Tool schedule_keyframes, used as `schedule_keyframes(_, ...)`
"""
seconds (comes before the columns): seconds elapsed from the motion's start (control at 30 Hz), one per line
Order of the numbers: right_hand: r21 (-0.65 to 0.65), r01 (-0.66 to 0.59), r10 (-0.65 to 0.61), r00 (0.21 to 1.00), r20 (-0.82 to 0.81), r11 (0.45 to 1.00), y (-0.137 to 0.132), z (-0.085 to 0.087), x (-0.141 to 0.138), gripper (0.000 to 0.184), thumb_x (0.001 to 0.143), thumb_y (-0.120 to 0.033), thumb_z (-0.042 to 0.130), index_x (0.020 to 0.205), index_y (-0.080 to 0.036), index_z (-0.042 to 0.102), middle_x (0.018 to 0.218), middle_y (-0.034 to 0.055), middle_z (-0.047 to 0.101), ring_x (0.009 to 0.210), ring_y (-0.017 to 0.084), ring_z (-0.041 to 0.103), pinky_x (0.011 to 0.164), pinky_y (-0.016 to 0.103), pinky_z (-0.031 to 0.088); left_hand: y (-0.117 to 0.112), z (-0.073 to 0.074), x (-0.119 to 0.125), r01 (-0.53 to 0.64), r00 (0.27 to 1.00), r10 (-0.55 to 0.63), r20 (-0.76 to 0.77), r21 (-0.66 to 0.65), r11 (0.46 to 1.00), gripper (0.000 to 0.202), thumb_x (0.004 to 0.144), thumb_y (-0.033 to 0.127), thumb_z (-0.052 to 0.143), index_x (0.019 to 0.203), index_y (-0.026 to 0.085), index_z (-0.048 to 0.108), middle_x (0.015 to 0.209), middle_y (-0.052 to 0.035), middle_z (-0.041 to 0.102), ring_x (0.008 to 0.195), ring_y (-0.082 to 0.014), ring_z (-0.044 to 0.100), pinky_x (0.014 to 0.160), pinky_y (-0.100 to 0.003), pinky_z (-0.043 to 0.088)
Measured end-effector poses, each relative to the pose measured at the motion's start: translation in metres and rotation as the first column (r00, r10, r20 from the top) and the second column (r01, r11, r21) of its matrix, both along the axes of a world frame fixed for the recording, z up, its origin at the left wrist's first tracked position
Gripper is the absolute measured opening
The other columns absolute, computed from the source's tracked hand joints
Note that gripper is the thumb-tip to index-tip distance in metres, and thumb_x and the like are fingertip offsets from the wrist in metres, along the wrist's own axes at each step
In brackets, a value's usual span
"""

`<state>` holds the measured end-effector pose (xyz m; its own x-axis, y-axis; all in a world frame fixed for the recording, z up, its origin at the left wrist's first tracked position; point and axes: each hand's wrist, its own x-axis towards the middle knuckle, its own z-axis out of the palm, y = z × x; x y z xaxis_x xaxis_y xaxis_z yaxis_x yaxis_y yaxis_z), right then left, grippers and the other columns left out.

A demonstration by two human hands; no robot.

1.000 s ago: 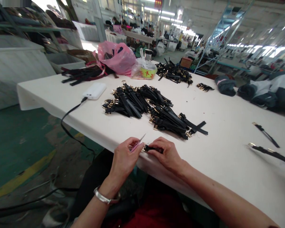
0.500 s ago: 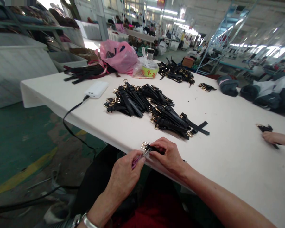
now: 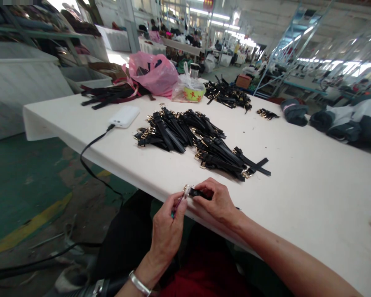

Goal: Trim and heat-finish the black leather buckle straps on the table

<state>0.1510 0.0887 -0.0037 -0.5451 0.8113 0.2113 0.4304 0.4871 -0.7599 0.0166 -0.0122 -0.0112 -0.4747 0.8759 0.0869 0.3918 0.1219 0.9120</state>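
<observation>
At the near edge of the white table point(image 3: 297, 181), my right hand point(image 3: 218, 203) pinches a short black strap with a gold buckle point(image 3: 195, 192). My left hand point(image 3: 167, 229) is closed on a thin pink-handled tool point(image 3: 178, 204) whose tip meets the buckle end of that strap. Just beyond my hands lies a big heap of black straps with gold buckles point(image 3: 194, 138).
A white power bank point(image 3: 124, 116) with a black cable point(image 3: 92, 161) lies at the left. Farther back are dark red straps point(image 3: 108, 95), a pink plastic bag point(image 3: 153, 73), a bagged bowl point(image 3: 188, 91) and two smaller strap piles point(image 3: 227, 95). Dark bundles point(image 3: 336, 121) sit at the right.
My left hand dropped below the table edge, then rose again, keeping the tool at the buckle. Another person's hand came in at the right edge and has withdrawn with the loose straps there.
</observation>
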Motion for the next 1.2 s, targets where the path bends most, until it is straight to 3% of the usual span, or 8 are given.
schedule_keyframes(0.13,0.023,0.009,-0.01,0.996,0.084,1.0,-0.003,0.005,-0.004,0.019,0.068,-0.018,0.069,0.086,-0.022,0.068,0.078,-0.0008,0.06,0.068,0.012,0.053,0.063,0.024,0.042,0.005,0.008,-0.01,-0.035,0.999,0.034,0.042,0.024,0.999,0.027,0.085,0.04,0.052,0.101,0.022,0.064,0.087,-0.0001,0.071,0.08,-0.0184,0.063,0.073,-0.025,0.046)
schedule_keyframes(0.37,0.123,-0.02,-0.013,0.965,0.261,0.992,0.001,0.016,-0.016,0.006,0.075,-0.025,0.065,0.073,-0.022,0.07,0.073,0.0,0.06,0.064,0.012,0.052,0.06,0.025,0.036,-0.002,0.012,-0.017,0.045,0.999,-0.045,0.017,-0.004,0.999,0.024,0.085,0.037,0.052,0.098,0.023,0.066,0.083,0.0012,0.07,0.076,-0.0178,0.063,0.071,-0.024,0.046)
schedule_keyframes(0.5,0.099,-0.023,0.001,0.976,0.22,0.995,0.006,0.014,-0.019,0.013,0.077,-0.021,0.062,0.069,-0.022,0.072,0.075,0.0005,0.062,0.063,0.011,0.053,0.059,0.024,0.037,-0.01,0.004,-0.024,0.108,0.992,-0.111,-0.066,-0.054,0.993,0.021,0.085,0.035,0.052,0.095,0.024,0.066,0.079,0.0019,0.07,0.072,-0.0175,0.063,0.069,-0.025,0.046)
schedule_keyframes(0.63,0.032,-0.014,0.01,0.99,0.138,0.999,0.008,0.008,-0.019,0.013,0.075,-0.016,0.064,0.066,-0.021,0.071,0.074,-0.0001,0.062,0.064,0.011,0.054,0.062,0.024,0.04,-0.011,-0.002,-0.03,0.172,0.972,-0.179,-0.151,-0.059,0.983,0.019,0.086,0.031,0.052,0.099,0.024,0.064,0.091,0.0004,0.07,0.081,-0.0172,0.064,0.076,-0.026,0.046)
schedule_keyframes(0.83,-0.038,0.002,0.0,0.999,0.046,0.999,0.009,0.005,-0.016,0.015,0.079,-0.026,0.065,0.066,-0.02,0.07,0.073,0.0005,0.064,0.066,0.012,0.057,0.063,0.024,0.042,-0.005,-0.001,-0.036,0.234,0.924,-0.241,-0.296,-0.059,0.97,0.023,0.09,0.031,0.048,0.107,0.024,0.062,0.101,-0.0029,0.067,0.092,-0.0189,0.062,0.081,-0.028,0.045)
schedule_keyframes(1.03,-0.015,0.031,-0.03,0.996,0.084,0.999,0.011,0.003,-0.017,0.016,0.079,-0.028,0.066,0.064,-0.02,0.066,0.071,-0.0009,0.062,0.065,0.011,0.055,0.064,0.024,0.04,-0.005,-0.001,-0.04,0.269,0.857,-0.303,-0.417,-0.14,0.953,0.027,0.092,0.032,0.044,0.111,0.025,0.063,0.092,-0.0031,0.065,0.079,-0.0174,0.062,0.072,-0.026,0.045)
schedule_keyframes(1.2,0.041,0.026,-0.031,0.99,0.141,0.999,0.01,0.002,-0.019,0.018,0.081,-0.028,0.065,0.066,-0.019,0.063,0.072,-0.0018,0.06,0.066,0.01,0.053,0.064,0.023,0.037,-0.001,0.002,-0.037,0.267,0.814,-0.306,-0.493,-0.151,0.952,0.029,0.094,0.033,0.042,0.11,0.024,0.064,0.088,-0.003,0.064,0.078,-0.0163,0.063,0.074,-0.025,0.047)
